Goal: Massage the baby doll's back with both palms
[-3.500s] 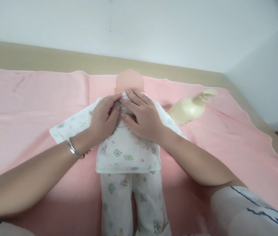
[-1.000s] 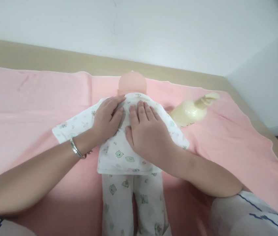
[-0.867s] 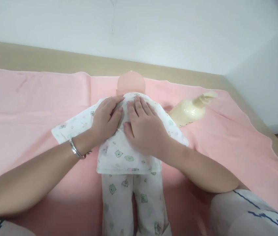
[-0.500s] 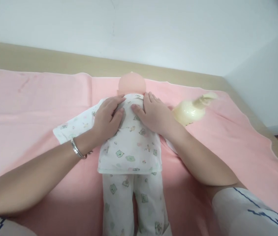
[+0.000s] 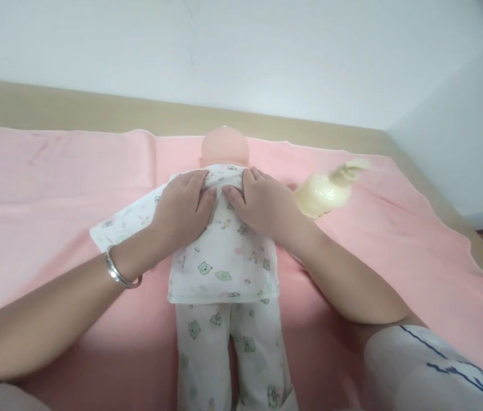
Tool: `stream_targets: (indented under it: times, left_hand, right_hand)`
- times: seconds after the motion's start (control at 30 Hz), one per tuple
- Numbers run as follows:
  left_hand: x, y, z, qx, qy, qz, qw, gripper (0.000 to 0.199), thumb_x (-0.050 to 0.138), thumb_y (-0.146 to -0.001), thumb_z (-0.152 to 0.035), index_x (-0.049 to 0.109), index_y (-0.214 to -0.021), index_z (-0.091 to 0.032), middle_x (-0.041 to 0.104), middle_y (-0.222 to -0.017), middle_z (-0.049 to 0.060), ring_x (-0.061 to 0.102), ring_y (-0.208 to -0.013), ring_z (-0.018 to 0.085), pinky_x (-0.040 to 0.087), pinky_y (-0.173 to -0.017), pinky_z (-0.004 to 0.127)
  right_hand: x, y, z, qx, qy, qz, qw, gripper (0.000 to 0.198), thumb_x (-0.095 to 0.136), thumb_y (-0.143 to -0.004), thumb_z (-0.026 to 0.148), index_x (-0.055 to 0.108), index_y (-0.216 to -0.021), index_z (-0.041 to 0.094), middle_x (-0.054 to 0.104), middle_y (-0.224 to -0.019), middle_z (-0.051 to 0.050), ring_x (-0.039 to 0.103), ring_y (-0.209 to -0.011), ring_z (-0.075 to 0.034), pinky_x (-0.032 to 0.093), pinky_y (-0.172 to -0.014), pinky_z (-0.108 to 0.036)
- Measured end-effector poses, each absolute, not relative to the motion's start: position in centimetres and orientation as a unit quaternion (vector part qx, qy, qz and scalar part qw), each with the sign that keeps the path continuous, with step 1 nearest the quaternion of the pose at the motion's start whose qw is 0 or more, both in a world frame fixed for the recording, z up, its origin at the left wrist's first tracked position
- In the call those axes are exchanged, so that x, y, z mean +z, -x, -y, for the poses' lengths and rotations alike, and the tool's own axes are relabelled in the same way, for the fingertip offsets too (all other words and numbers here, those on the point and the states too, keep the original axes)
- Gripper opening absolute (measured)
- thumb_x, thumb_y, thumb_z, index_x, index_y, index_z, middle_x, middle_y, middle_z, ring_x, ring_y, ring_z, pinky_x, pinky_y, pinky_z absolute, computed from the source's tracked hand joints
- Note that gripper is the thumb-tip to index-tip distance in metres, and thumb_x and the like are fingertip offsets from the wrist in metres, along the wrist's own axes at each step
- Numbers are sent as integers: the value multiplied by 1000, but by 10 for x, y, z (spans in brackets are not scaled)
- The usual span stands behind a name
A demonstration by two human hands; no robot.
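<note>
A baby doll (image 5: pixel 224 147) lies face down, its bare head at the far end. It wears a white long-sleeved top (image 5: pixel 224 268) printed with small green animals, and matching trousers (image 5: pixel 205 348). My left hand (image 5: pixel 183 205) rests flat on the left side of the doll's upper back, fingers stretched out. On the right side of the upper back lies my right hand (image 5: pixel 264 202), also flat with its fingers extended. Both thumbs point inward, and the cloth creases between them. The doll's right-hand sleeve is mostly hidden by my right forearm.
A pale yellow pump bottle (image 5: pixel 324 193) lies on its side right of the doll. Under everything spreads a pink cloth (image 5: pixel 53 188) over a wooden tabletop (image 5: pixel 96 103), with a white wall (image 5: pixel 241 51) behind.
Both hands have shifted slightly down the doll's back, the left one also outward. The top has wrinkled near the neck. The whole view has moved a little.
</note>
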State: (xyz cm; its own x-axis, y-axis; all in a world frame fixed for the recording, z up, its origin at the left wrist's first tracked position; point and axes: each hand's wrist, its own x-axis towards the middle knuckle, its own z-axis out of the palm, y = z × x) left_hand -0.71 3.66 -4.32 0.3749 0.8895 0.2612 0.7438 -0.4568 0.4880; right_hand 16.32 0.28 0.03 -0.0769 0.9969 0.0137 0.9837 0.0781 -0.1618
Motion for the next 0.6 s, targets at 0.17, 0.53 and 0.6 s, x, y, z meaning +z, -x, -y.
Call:
stream_targets:
  times: [0.17, 0.53, 0.6]
  left_hand:
    - [-34, 3, -15, 213, -849, -477, 78, 55, 29, -101, -36, 55, -135, -2, 56, -143, 25, 50, -138, 40, 41, -116, 61]
    - [-23, 2, -12, 225, -853, -452, 132, 41, 33, -98, -30, 63, -118, -11, 63, -133, 18, 52, -137, 35, 45, -115, 56]
    - [-21, 4, -21, 219, -844, -464, 158, 34, 35, -97, -32, 64, -103, -16, 68, -119, 16, 60, -124, 35, 52, -105, 54]
  right_hand:
    - [-3, -165, -8, 54, 667, 740, 77, 54, 34, -106, 41, 54, -131, -2, 59, -138, -27, 55, -130, -33, 46, -104, -43]
    - [1, -161, 13, -90, 576, 813, -11, 47, 27, -105, 29, 63, -115, 0, 72, -102, -23, 68, -93, -34, 48, -83, -42]
    - [0, -158, 18, -115, 571, 813, -15, 46, 34, -103, 27, 61, -122, -5, 73, -105, -25, 68, -96, -35, 48, -86, -43]
